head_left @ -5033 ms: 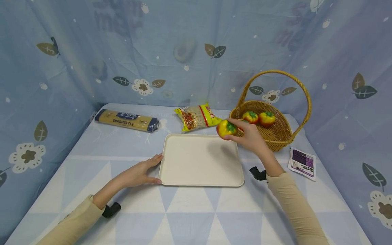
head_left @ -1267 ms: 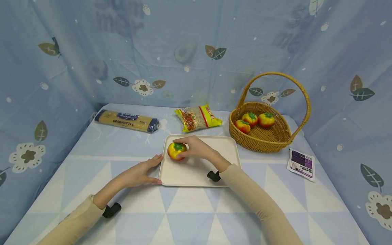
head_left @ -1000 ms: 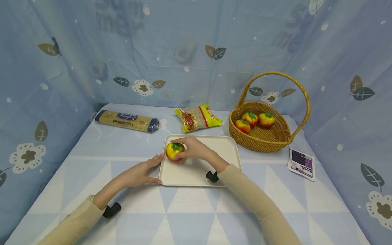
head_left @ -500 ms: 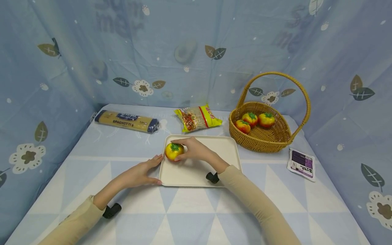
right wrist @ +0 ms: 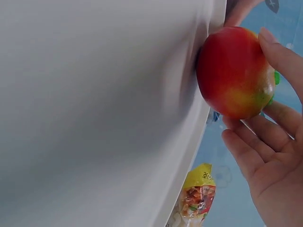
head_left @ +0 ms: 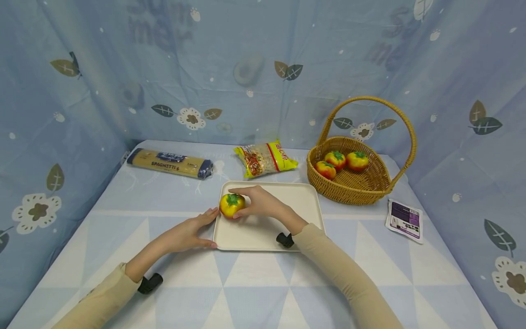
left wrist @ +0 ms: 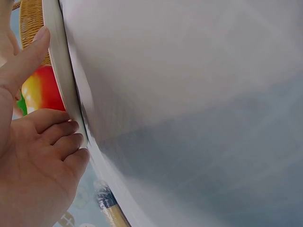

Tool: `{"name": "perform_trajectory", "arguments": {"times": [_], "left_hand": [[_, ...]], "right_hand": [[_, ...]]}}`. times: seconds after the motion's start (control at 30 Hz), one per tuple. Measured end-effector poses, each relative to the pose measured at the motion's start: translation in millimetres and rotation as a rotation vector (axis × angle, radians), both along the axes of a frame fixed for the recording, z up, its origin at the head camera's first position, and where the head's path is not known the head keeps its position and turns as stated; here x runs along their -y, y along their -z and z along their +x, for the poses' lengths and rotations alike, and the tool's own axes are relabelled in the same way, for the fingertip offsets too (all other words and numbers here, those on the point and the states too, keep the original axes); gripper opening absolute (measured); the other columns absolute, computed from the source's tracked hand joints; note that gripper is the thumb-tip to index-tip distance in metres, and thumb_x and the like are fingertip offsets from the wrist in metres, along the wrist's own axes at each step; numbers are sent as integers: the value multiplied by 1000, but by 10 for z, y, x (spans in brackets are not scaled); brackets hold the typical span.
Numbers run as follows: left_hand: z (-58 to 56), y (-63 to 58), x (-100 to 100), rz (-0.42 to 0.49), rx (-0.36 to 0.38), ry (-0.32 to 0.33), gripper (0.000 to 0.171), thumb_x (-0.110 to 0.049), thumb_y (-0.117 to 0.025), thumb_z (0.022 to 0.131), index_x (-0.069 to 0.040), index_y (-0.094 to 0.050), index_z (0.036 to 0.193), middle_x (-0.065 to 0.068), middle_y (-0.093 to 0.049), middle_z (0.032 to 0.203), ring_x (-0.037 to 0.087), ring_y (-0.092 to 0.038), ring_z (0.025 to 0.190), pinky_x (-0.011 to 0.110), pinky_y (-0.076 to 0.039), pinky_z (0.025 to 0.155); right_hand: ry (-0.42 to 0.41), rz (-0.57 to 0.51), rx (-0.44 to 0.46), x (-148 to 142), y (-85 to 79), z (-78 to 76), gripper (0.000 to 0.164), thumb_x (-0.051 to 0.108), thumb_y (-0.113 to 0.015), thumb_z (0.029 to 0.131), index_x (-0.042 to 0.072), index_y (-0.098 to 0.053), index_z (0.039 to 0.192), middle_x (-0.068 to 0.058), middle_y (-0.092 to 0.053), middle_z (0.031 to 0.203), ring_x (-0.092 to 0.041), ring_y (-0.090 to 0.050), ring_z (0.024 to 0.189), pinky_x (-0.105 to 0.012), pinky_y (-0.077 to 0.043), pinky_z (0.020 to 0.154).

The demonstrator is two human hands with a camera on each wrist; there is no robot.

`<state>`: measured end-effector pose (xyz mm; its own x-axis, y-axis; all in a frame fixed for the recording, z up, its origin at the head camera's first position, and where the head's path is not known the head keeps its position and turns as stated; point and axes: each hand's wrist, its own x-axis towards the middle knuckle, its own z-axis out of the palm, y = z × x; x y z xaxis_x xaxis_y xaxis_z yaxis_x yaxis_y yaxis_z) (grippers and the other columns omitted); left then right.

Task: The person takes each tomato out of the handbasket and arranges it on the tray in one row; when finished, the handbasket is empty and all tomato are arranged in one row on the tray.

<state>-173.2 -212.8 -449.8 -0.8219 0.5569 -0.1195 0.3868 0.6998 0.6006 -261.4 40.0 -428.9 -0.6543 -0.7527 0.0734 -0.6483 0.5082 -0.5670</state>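
Observation:
In the head view a red-and-yellow persimmon (head_left: 232, 206) with a green top is at the left side of the cream tray (head_left: 275, 235). My right hand (head_left: 263, 203) holds it from the right, the index finger behind and the thumb in front. The right wrist view shows the persimmon's red side (right wrist: 232, 71) between thumb and fingers, close over the tray's surface. My left hand (head_left: 185, 234) lies along the tray's left edge, thumb and fingers spread. In the left wrist view its fingertips (left wrist: 73, 126) touch the rim.
A wicker basket (head_left: 349, 194) with several more persimmons (head_left: 335, 159) stands back right, its tall handle raised. A yellow noodle packet (head_left: 265, 157) lies behind the tray. Back left is a spaghetti pack (head_left: 168, 163); a purple-and-white pouch (head_left: 404, 220) lies at right.
My right hand has carried the persimmon from beside the basket leftward to the tray's left side. In the last second the persimmon has shifted slightly left. My left hand has stayed at the tray.

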Motion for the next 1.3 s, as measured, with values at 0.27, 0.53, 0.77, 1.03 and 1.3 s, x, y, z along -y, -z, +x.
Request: {"name": "perform_trajectory", "arguments": {"times": [0.27,0.53,0.77,1.03,1.3], "left_hand": [[-10,8,-1,-3,12,-1,97,-45,-76,79,1,-27,149,22,-21,154,42,-22,140,57,-23,111],[0,1,-5,-6,4,3,97,-47,-75,79,2,-28,149,23,-21,154,43,-22,140,58,-23,111],[-9,-11,-13,-18,19,-4,97,-45,-76,79,2,-28,149,23,-20,154,41,-22,140,57,-23,111],[-13,-25,-10,-21,19,-7,97,-44,-77,78,2,-29,149,23,-21,154,42,-21,140,58,-22,111],[-29,-12,-18,-20,25,-18,99,-46,-77,76,2,-30,148,23,-22,154,41,-22,141,57,-23,111]], "right_hand": [[10,11,4,-17,13,-8,70,33,-80,80,11,-51,140,-5,-53,140,-20,-47,129,-32,-36,109],[15,8,-11,-29,9,0,69,32,-80,81,10,-51,140,-5,-52,140,-20,-47,130,-31,-36,109],[-8,-27,-22,-76,-25,5,69,29,-79,81,7,-50,140,-6,-50,142,-21,-43,133,-31,-32,112],[19,-5,-36,-179,-128,37,70,34,-76,84,8,-48,142,-4,-48,144,-20,-44,132,-32,-36,110],[61,-66,-36,-342,-174,87,70,35,-75,84,9,-47,143,-4,-49,143,-18,-47,130,-30,-40,106]]}}
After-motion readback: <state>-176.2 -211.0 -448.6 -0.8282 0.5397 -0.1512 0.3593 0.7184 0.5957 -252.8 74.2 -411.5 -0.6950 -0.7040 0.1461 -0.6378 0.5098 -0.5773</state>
